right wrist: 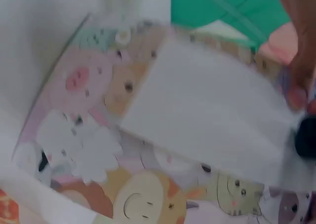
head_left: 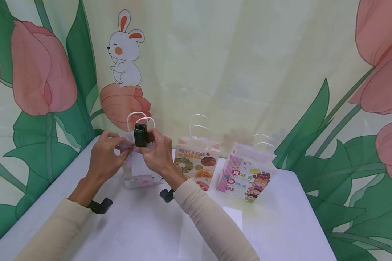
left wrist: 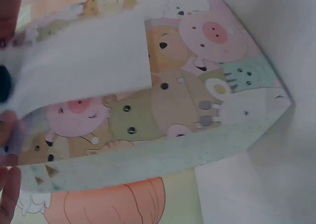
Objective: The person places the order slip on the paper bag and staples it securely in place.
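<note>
Your left hand (head_left: pixel 106 154) pinches white paper (head_left: pixel 140 165) at the animal bag (head_left: pixel 143 182)'s top. At three o'clock, your right hand (head_left: pixel 159 152)'s fingers curl round a black tool (head_left: pixel 139 135).

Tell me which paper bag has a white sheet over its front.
The leftmost bag, printed with cartoon animals: a white sheet covers part of its front. The middle bag, with bread pictures, and the rightmost bag, marked WOW, show none.

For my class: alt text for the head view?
A right hand holds a black boxy object at the top of a pale animal-print paper bag, the left hand alongside. Two white-handled printed paper bags stand to the right.
</note>
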A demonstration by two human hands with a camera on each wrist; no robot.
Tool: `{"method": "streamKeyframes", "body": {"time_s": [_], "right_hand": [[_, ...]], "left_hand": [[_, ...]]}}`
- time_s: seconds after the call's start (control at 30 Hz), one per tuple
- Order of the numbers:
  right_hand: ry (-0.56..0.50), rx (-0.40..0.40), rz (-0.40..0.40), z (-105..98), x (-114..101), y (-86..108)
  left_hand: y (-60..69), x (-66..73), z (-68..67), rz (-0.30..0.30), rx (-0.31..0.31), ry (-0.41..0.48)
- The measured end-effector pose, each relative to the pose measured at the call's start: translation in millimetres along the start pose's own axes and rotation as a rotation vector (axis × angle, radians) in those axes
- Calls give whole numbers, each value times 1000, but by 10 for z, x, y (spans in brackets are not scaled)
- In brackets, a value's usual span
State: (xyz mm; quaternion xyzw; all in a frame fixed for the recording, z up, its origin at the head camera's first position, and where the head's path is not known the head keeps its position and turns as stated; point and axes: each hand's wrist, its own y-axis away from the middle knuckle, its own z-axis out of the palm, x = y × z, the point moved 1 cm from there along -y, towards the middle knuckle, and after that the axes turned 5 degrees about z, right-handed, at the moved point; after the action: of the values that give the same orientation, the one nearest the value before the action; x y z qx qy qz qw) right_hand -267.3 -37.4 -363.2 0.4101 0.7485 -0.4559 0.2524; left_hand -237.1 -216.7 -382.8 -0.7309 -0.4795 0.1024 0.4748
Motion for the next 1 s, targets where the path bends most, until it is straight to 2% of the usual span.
{"method": "streamKeyframes", "body": {"time_s": [0.1,0.23,0.33,0.43,0.67,0.9,1.0], "right_hand": [[18,-37,-8,-14,-3,-34],[55,-143,-6,-50,-5,-27],[75,-182,4,-69,-4,-15],[51,-170,21,-85,-7,-27],[-137,-116,67,-165,-35,-52],[-188,-92,15,-306,-114,-8],[-190,-86,17,-369,-139,28]], "left_hand": [[-8,-6,-16,-1,4,-2],[11,-16,-21,-4,4,-11],[22,-28,-12,7,1,-27],[18,-33,-5,20,0,-43],[18,-31,-12,20,8,-62],[19,-53,-17,30,15,-70],[27,-59,-22,28,14,-73]]}}
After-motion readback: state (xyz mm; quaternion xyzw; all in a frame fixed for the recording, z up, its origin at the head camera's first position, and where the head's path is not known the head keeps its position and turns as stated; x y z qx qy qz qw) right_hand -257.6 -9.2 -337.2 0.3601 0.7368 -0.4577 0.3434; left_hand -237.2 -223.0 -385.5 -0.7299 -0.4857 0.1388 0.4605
